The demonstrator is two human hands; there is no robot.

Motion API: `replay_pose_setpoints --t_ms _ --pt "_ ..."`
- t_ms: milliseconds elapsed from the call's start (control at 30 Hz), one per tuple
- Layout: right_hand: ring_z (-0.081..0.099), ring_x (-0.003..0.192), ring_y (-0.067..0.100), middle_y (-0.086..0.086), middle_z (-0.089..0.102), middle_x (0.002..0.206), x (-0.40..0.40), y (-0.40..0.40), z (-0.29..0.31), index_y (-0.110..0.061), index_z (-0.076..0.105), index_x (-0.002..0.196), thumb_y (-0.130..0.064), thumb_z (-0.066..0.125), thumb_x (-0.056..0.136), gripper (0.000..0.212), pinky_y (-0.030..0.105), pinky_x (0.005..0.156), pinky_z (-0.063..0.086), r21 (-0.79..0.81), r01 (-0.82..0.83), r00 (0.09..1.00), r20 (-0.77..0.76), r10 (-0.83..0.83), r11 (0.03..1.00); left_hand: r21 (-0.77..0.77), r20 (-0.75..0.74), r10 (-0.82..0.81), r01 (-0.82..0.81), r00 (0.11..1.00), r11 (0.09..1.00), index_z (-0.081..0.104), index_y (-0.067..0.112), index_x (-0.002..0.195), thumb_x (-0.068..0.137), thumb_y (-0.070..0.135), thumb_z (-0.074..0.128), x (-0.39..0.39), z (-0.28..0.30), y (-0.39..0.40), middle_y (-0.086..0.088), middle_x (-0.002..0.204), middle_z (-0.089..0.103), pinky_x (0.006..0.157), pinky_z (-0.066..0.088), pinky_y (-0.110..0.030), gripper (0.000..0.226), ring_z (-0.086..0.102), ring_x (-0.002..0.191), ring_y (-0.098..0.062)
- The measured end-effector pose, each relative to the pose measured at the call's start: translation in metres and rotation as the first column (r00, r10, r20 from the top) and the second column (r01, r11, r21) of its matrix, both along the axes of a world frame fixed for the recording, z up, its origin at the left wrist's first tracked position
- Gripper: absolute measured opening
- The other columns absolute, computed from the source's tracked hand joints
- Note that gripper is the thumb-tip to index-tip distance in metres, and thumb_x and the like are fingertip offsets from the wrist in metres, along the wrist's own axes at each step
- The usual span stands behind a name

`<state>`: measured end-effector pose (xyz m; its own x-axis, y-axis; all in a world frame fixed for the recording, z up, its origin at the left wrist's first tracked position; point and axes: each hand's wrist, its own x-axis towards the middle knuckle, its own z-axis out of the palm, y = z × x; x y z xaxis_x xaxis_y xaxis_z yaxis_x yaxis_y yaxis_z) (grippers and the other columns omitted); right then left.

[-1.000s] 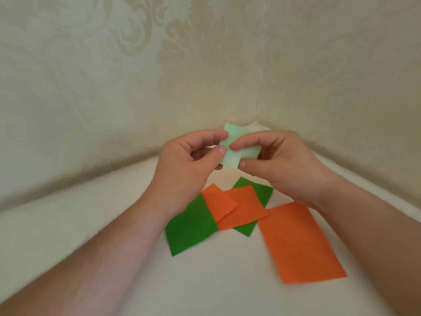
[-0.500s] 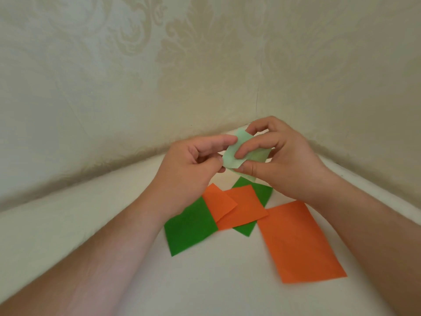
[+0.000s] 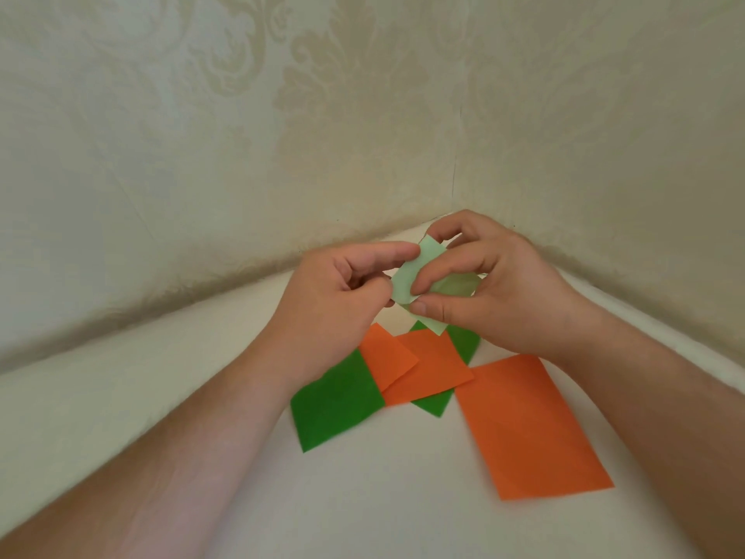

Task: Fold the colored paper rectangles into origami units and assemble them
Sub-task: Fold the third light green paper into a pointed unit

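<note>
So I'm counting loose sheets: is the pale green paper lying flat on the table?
No, the pale green paper is held up above the table, pinched between the left hand and right hand.

Two walls (image 3: 201, 135) meeting at an inside corner (image 3: 454, 171), seam running down right of centre. Covered in pale cream wallpaper with a faint damask scroll pattern (image 3: 322, 74), slightly greenish cast on the left side. Below, a white surface (image 3: 121, 397), smooth and matte, probably a tabletop pushed into the corner, though hard to tell. Soft shadow band along the join between wall and surface (image 3: 161, 300). Lines bowed by the wide lens. Even, diffuse light, source out of view; lower edge blurred.
</note>
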<state>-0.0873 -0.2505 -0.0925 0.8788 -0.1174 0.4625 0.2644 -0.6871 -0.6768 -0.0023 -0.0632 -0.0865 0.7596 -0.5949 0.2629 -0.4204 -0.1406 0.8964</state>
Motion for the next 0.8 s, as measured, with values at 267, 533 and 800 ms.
replay_pose_setpoints --t_ms 267,533,800 --pt "0.047 0.119 -0.002 -0.012 0.050 0.127 -0.0036 0.0031 0.0025 -0.042 0.079 0.084 -0.040 0.087 0.075 0.012 0.008 0.095 0.039 -0.091 -0.039 0.997 -0.074 0.032 0.995 0.025 -0.012 -0.005 0.005 1.000 1.000 0.076 0.031 0.119 0.091 -0.005 0.056 0.0009 -0.0009 -0.0015 0.015 0.109 0.078 0.095 0.059 -0.047 0.050 0.074 0.094 -0.018" --pt "0.059 0.117 0.004 -0.008 0.063 0.117 0.0014 0.0038 0.0004 -0.032 0.079 0.083 -0.027 0.085 0.083 0.008 0.035 0.104 0.044 0.146 -0.017 0.996 -0.082 0.029 0.989 0.008 0.013 -0.009 0.009 1.000 1.000 0.077 0.042 0.111 0.092 -0.002 0.059 0.0014 -0.0020 -0.0007 0.005 0.101 0.080 0.094 0.057 -0.055 0.051 0.073 0.083 -0.014" --pt "0.064 0.090 0.008 -0.008 0.069 0.096 0.0025 0.0063 0.0003 -0.029 0.074 0.080 -0.022 0.079 0.090 0.013 0.025 0.080 0.046 0.209 0.012 0.999 -0.036 -0.004 0.978 -0.061 -0.019 -0.120 0.119 0.993 0.991 0.074 0.035 0.118 0.097 0.000 0.059 -0.0003 -0.0016 -0.0017 0.016 0.115 0.076 0.099 0.057 -0.045 0.044 0.073 0.105 -0.012"
